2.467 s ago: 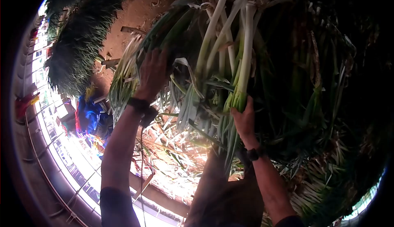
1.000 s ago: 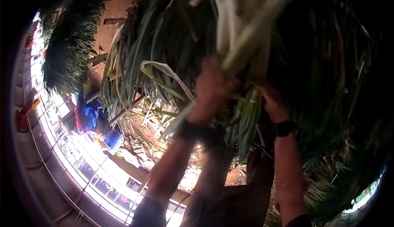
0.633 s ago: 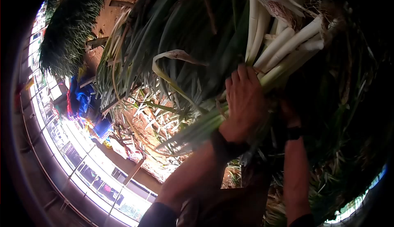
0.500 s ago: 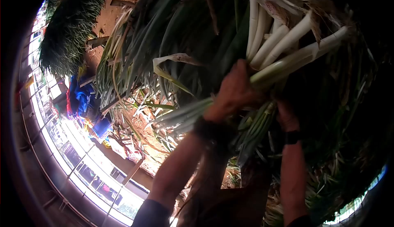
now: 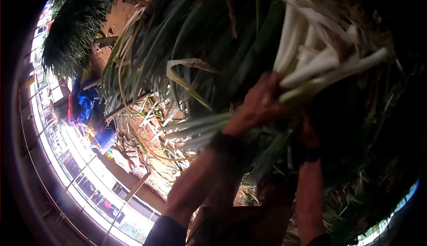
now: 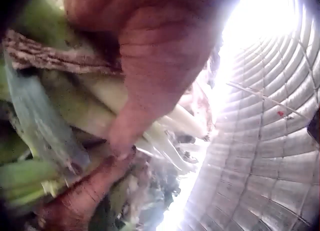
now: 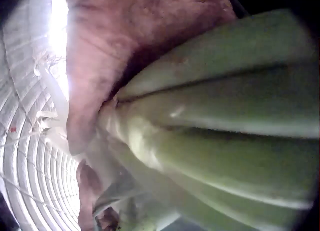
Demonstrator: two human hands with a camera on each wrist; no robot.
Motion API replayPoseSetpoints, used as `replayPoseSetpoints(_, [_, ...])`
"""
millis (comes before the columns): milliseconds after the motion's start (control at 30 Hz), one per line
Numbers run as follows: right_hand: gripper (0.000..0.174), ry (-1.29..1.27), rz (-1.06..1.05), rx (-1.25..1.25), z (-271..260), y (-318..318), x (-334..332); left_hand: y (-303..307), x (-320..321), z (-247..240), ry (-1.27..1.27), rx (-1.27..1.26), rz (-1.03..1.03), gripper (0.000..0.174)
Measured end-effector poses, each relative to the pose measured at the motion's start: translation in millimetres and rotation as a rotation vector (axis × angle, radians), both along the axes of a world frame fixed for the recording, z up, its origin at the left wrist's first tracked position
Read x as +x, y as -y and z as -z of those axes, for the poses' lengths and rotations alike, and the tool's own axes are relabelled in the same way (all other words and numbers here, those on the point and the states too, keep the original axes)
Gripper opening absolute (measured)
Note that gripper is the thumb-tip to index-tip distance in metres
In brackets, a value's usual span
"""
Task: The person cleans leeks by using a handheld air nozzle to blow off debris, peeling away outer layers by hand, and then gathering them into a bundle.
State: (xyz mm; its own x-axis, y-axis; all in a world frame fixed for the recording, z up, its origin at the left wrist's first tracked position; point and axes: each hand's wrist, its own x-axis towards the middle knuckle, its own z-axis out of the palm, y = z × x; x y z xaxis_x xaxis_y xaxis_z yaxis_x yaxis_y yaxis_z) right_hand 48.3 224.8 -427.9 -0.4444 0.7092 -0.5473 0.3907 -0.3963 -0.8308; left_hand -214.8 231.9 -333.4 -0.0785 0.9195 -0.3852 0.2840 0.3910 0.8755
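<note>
Both hands hold a bunch of large green onions (image 5: 318, 70), its white stalks and dry, rooty ends fanned toward the upper right in the head view. My left hand (image 5: 258, 103) wraps round the stalks where white turns to green. Just to its right and lower, my right hand (image 5: 309, 132) grips the green part; that hand is dim in the head view. Thick green leaves (image 7: 225, 126) run out from under the right thumb in the right wrist view. In the left wrist view, the left thumb (image 6: 145, 86) lies across the stalks, its tip beside the other hand's thumb (image 6: 82, 191).
A large heap of green onion leaves (image 5: 191, 37) lies beyond the hands. Another long dark-green pile (image 5: 84, 23) stretches across the soil at upper left. Cut leaf scraps (image 5: 155, 132) litter the ground, with a blue bag-like item (image 5: 84, 103) at left.
My left hand has left the leaf heap and joined the right on the bunch. The onions have tilted from upright toward the right. Lately, both hands have shifted slightly downward.
</note>
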Motion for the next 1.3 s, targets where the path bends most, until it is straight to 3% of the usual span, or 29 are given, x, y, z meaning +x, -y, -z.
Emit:
replayPoseSetpoints(33, [0.055,-0.305,0.386,-0.545,1.2,1.1,11.7,3.1,17.7,-16.5,-0.057,0.008,-0.035,0.078])
replayPoseSetpoints(200, [0.056,-0.146,0.456,-0.536,-40.2,44.8,55.7,37.3,84.5,-75.0,-0.235,0.071,-0.007,0.066])
replayPoseSetpoints(333, [0.056,-0.095,0.477,-0.513,-68.1,78.4,80.0,52.7,96.2,-123.7,-0.241,0.095,0.206,0.053])
replayPoseSetpoints(400, [0.057,-0.09,0.48,-0.497,-76.5,89.1,89.5,58.5,92.3,-142.5,-0.042,0.148,0.238,0.078])
replayPoseSetpoints(433, [0.057,-0.094,0.481,-0.485,-82.2,91.3,94.8,61.3,83.5,-153.9,0.185,-0.042,0.199,0.112])
replayPoseSetpoints(567, [0.057,-0.112,0.487,-0.429,-112.1,102.9,114.7,70.2,102.6,-160.2,0.031,-0.014,0.142,0.127])
replayPoseSetpoints(667, [0.057,-0.121,0.481,-0.396,-149.0,109.5,134.9,75.9,121.1,-170.6,0.033,-0.035,0.177,0.123])
replayPoseSetpoints(800, [0.058,-0.097,0.45,-0.335,-221.1,114.9,166.8,62.9,152.9,-250.9,0.101,0.156,0.253,0.112])
replayPoseSetpoints(1033, [0.058,-0.027,0.389,-0.124,-404.8,92.2,237.4,22.5,206.8,-419.1,0.059,0.565,0.248,0.124])
replayPoseSetpoints(1067, [0.059,-0.011,0.385,-0.086,-434.7,89.7,247.4,19.4,216.2,-441.6,0.097,0.676,0.227,0.126])
replayPoseSetpoints(1167, [0.059,0.035,0.379,0.039,-522.3,77.6,271.5,16.7,254.1,-500.1,0.431,0.621,0.133,0.127])
replayPoseSetpoints(1300, [0.059,0.078,0.37,0.165,-620.0,71.9,291.4,34.0,302.4,-536.3,0.691,0.605,0.025,0.122])
